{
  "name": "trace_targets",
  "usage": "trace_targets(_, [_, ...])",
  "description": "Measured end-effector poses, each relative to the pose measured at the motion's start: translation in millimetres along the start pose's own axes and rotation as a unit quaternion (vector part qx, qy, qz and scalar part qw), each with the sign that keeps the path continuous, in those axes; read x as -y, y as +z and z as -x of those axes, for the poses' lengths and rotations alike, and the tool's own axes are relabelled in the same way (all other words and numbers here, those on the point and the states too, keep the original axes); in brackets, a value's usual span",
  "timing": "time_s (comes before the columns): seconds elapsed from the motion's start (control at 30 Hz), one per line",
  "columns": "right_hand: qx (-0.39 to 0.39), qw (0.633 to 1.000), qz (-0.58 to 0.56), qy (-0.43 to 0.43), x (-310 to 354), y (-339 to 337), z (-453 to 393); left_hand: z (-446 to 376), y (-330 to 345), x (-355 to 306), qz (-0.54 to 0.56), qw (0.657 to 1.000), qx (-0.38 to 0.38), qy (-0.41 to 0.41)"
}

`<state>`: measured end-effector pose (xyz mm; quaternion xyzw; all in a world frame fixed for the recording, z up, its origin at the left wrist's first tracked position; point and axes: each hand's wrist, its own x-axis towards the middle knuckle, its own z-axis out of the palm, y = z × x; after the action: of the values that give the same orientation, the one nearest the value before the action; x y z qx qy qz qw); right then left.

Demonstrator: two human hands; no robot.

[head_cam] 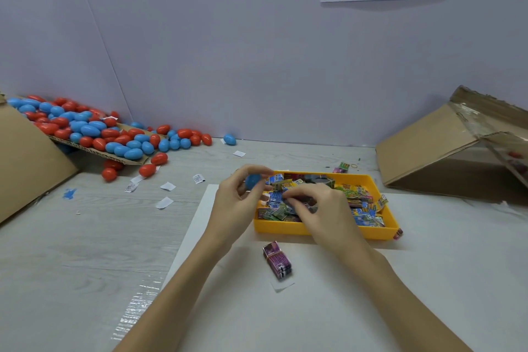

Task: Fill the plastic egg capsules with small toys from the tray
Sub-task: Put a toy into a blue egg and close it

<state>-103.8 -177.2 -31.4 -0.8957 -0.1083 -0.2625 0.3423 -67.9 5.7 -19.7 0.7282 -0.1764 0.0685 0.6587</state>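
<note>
A yellow tray (325, 231) in the middle of the table holds several small toy packets (361, 203) in bright printed wrappers. My left hand (237, 203) hovers at the tray's left edge and grips a blue egg capsule (252, 181) between thumb and fingers. My right hand (320, 208) reaches into the tray with fingers curled over the packets; what it pinches is hidden under the fingers. A heap of red and blue egg capsules (94, 131) lies on a cardboard flap at the far left.
A banded purple packet bundle (277, 263) lies on the white sheet (371, 294) in front of the tray. A tilted cardboard box (445, 157) stands at the right, another cardboard panel (25, 160) at the left. Paper scraps (167, 186) and a stray blue egg (229, 139) dot the table.
</note>
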Motion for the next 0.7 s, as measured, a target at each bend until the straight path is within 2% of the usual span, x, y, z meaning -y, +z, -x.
trace_targets(0.2, [-0.059, 0.993, -0.049, 0.084, 0.8, -4.1, 0.2, 1.0, 1.8, -3.1, -0.019, 1.000, 0.023, 0.005])
trace_targets(0.37, [-0.099, 0.986, -0.072, 0.109, 1.6, -7.1, 0.0, 2.2, 2.7, -0.4, -0.081, 0.995, 0.033, 0.039])
trace_targets(0.53, [-0.111, 0.977, -0.116, 0.139, 2.2, -7.7, -1.1, 4.5, 5.9, 0.9, -0.125, 0.987, 0.039, 0.095])
trace_targets(0.7, [-0.108, 0.975, -0.132, 0.140, 2.4, -8.3, -1.8, 8.8, 10.7, 3.3, -0.218, 0.960, 0.038, 0.169])
